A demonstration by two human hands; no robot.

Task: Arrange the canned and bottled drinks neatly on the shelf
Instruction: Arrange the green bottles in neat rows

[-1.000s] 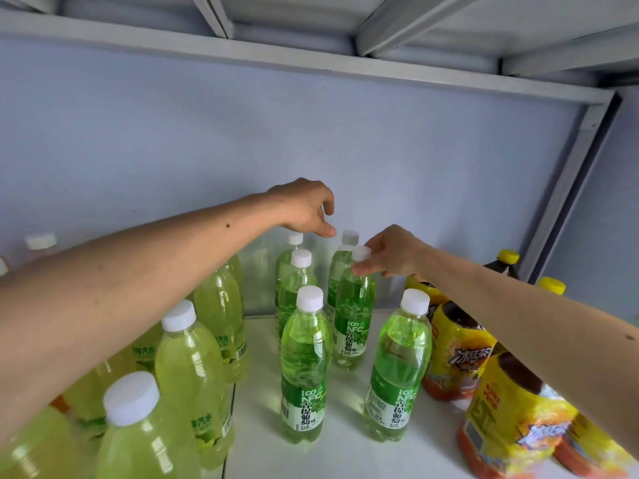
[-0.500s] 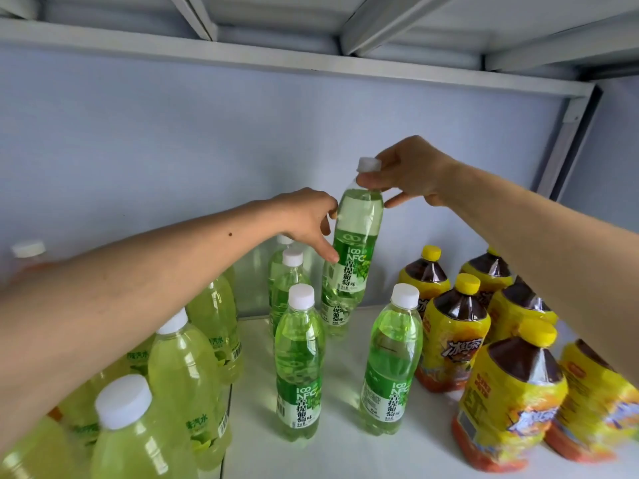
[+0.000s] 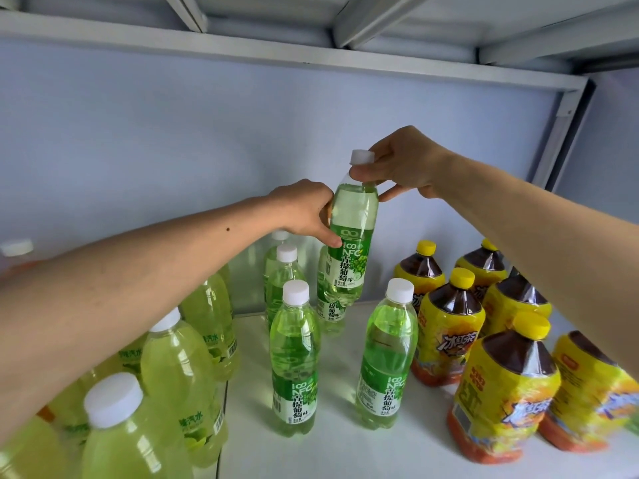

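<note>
Shelf (image 3: pixel 345 454), white, metal-framed, stock partly sorted by my reading.

Item in hand: one green grape-drink bottle (image 3: pixel 351 243), lifted clear of the shelf, up in the far middle above the green group. My right hand (image 3: pixel 401 167) pinches its neck just under the white cap; fingers curled round it. My left hand (image 3: pixel 307 212) touches the shoulder and label on its left side, thumb on the label. Whether the left fingers wrap behind I cannot tell.

Orientation: long axis near upright, cap up and leaning slightly right, base down toward the shelf, label facing me.

Done so far, judged from the layout:
- pale lemon bottles (image 3: pixel 193 375) grouped at left, near to far.
- green bottles (image 3: pixel 294 357) in the middle, in two loose files.
- iced tea bottles (image 3: pixel 449 326), yellow caps, grouped at right.

Left to do, as I judge it: set the held bottle down in the green group, likely the right file, which has a gap behind the near bottle (image 3: pixel 387 361); square up the rows. No cans in view.
</note>
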